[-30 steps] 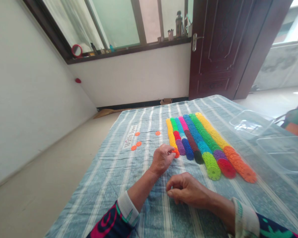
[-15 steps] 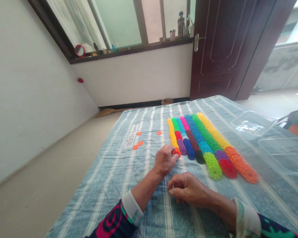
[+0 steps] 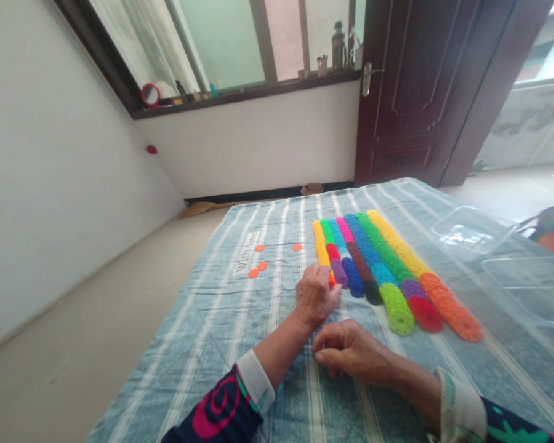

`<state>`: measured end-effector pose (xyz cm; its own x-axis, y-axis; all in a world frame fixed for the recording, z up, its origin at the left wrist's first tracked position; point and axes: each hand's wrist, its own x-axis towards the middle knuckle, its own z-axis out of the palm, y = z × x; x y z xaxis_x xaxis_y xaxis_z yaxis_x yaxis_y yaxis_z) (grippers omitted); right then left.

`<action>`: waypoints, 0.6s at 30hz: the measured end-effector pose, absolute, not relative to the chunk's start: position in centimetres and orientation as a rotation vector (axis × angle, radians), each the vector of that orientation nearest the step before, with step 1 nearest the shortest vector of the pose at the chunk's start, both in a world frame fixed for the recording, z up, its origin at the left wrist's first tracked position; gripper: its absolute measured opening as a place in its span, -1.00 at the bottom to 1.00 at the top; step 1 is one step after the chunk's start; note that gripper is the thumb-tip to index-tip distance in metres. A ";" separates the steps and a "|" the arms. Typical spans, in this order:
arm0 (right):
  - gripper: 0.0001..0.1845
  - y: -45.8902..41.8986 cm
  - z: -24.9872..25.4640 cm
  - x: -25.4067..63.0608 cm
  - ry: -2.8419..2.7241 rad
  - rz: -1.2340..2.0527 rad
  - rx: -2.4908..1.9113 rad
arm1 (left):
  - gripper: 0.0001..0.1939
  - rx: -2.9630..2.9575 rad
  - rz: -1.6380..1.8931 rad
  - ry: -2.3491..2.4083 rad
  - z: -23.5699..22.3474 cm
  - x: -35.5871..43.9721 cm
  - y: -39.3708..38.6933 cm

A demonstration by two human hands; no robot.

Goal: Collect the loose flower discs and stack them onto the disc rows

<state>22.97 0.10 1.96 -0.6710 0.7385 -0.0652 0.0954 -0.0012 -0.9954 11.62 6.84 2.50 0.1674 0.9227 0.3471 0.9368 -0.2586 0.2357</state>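
Observation:
My left hand [image 3: 314,298] is at the near end of the leftmost row, its fingers bent over an orange disc [image 3: 331,280] that shows between them. That row consists of overlapping yellow discs [image 3: 320,243]. Nearer to me, my right hand [image 3: 351,349] rests on the cloth with curled fingers, thumb against the index finger; the inside of the hand is hidden. Several rows of overlapping notched plastic discs run side by side, among them a lime green section [image 3: 397,311], a red one [image 3: 425,312] and a long orange one [image 3: 450,307]. Loose orange discs [image 3: 297,247] lie to the left.
A striped blue-grey cloth [image 3: 212,344] covers the bed or table. Two clear plastic containers, a farther one [image 3: 471,229] and a nearer one [image 3: 530,289], stand on the right. Printed lettering [image 3: 245,253] marks the cloth at left. Behind are a door [image 3: 406,92] and a windowsill [image 3: 253,93].
My left hand has shifted slightly right and turned over the orange disc at the row's end, covering more of it. My right hand has stayed in place.

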 end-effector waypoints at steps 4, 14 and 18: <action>-0.91 0.1 2.0 23.0 -1.779 1.716 -0.846 | -0.67 -2.335 -0.685 -1.916 2.4 12.3 7.1; -0.92 0.1 1.9 23.0 -1.769 1.719 -0.831 | -0.72 -2.304 -0.688 -1.946 2.4 12.7 7.3; -0.92 0.2 1.8 23.0 -1.779 1.713 -0.830 | -0.72 -2.306 -0.699 -1.943 2.3 12.6 7.4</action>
<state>23.00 0.16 1.78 -0.6709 0.7404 -0.0407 0.0685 0.0073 -0.9976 12.58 7.39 2.34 0.1103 0.9242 0.3656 0.9452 -0.2113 0.2489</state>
